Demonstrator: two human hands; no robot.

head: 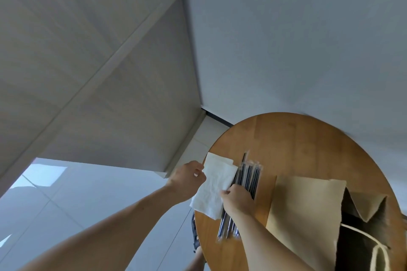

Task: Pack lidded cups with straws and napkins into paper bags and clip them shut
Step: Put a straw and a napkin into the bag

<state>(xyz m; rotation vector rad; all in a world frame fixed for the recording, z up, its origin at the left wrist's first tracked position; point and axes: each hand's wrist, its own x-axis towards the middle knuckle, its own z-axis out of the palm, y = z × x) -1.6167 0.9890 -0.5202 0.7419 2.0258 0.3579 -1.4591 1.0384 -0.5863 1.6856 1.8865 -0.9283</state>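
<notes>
Two hands at a round table (297,138), left hand (187,180) pinched a white napkin (211,189), right hand (239,201) curled over straws (248,174), grip unclear, paper bag (304,211) at three o'clock

Two bare forearms (114,224) reached in from the near edge, uncovered up to the wrists. The left hand (187,179) showed a short, trimmed thumbnail (196,174); the right hand (236,201) lay knuckles-up.
</notes>
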